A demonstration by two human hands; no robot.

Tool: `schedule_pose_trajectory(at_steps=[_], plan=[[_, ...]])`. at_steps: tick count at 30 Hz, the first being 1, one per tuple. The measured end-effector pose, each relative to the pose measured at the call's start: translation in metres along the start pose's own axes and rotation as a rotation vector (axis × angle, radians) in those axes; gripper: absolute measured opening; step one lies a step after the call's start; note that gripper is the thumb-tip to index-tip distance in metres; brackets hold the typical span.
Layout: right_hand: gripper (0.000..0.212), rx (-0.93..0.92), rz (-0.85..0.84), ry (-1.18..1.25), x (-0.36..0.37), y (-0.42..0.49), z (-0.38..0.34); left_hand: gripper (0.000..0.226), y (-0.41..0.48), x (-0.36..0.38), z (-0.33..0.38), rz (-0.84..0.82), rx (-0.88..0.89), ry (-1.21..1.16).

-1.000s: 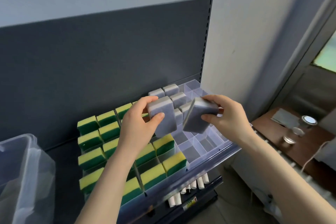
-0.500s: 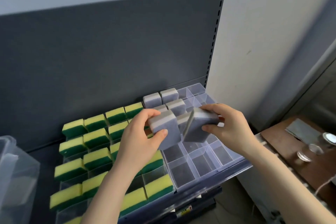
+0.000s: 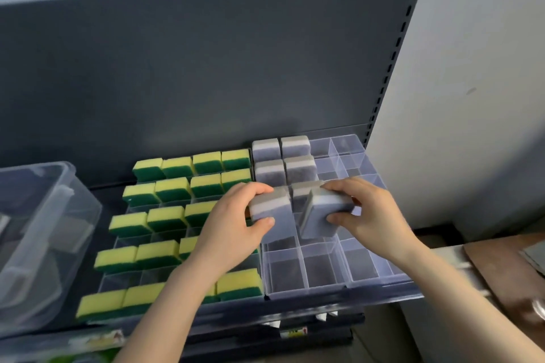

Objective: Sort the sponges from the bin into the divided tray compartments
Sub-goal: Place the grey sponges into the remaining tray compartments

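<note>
Above the middle of the clear divided tray [image 3: 306, 289], a grey sponge [image 3: 269, 211] gripped upright between thumb and curled fingers of the left hand [image 3: 233, 227]; just beside it, a second grey sponge [image 3: 321, 216], tilted, pinched by the right hand [image 3: 371, 215]; more grey sponges [image 3: 280, 156] standing in the back compartments; yellow-green sponges [image 3: 174, 188] filling the neighbouring tray to the left; clear bin [image 3: 59, 215] at far left, contents blurred.

yellow-green sponges [image 3: 172, 190]: about 18 showing, some hidden behind an arm. grey sponges [image 3: 300, 168]: 7, five in compartments, two held. divided trays [image 3: 324, 287]: 2. clear bin [image 3: 44, 186]: 1.
</note>
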State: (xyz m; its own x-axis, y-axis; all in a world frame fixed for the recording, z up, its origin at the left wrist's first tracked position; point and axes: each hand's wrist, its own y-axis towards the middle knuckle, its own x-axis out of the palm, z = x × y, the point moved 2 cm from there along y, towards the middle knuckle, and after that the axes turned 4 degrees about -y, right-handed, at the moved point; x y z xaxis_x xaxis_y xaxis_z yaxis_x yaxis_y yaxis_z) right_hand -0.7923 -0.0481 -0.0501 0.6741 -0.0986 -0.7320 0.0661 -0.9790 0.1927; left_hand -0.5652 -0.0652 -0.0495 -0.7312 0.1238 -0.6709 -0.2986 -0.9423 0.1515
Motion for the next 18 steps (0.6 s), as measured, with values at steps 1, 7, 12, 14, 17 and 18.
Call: schedule_pose_trajectory(at_steps=[1, 7, 12, 14, 17, 18], plan=[[0.045, -0.006, -0.007, -0.003, 0.0008, -0.0006, 0.0004, 0.041, -0.0004, 0.0013, -0.0004, -0.008, -0.005, 0.014], [0.045, -0.023, -0.037, -0.019, 0.0042, -0.0004, 0.0011, 0.042, 0.0005, 0.0035, 0.0016, -0.012, -0.006, 0.034], [0.045, -0.032, -0.051, -0.049, 0.0071, 0.0010, 0.0016, 0.042, 0.0009, 0.0057, 0.0046, -0.057, 0.002, 0.048], [0.045, -0.035, -0.060, -0.064, 0.0075, 0.0012, 0.0016, 0.042, 0.0015, 0.0060, 0.0039, -0.073, -0.003, 0.042], [0.044, -0.033, -0.066, -0.073, 0.0084, 0.0015, 0.0019, 0.040, 0.0050, 0.0068, 0.0054, -0.083, 0.012, 0.043], [0.045, -0.030, -0.067, -0.073, 0.0086, 0.0015, 0.0019, 0.040, 0.0059, 0.0078, 0.0060, -0.094, 0.015, 0.047]])
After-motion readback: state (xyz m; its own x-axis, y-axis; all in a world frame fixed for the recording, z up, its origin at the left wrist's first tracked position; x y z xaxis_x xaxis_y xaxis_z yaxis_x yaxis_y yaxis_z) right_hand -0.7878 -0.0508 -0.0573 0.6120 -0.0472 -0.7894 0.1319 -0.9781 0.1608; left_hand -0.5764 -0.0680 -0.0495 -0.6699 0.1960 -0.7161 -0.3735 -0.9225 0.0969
